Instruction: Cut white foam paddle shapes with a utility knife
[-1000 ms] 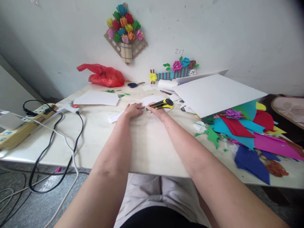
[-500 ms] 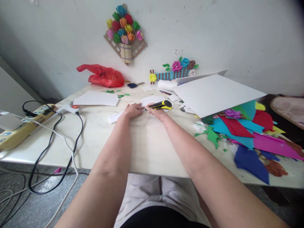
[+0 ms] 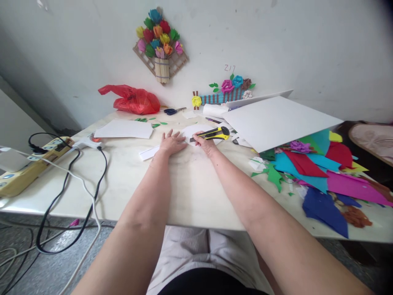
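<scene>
Gripping a box cutter [image 3: 216,133], right hand [image 3: 204,143] closed, left hand [image 3: 172,144] spread open, colorful flowers [image 3: 157,31] in slatted vase [image 3: 161,70]

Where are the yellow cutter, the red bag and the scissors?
Yellow cutter [image 3: 215,133]: head view, on its handle.
Red bag [image 3: 139,101]: head view, on its crumpled middle.
Scissors [image 3: 171,111]: head view, on the dark handles.

Knife [image 3: 213,134] over paper [image 3: 196,128], scissors [image 3: 172,111] behind, bag [image 3: 137,100] left of scissors.

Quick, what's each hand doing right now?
Left hand: open, fingers spread, holding nothing visible.
Right hand: closed around a yellow-black craft knife.
</scene>
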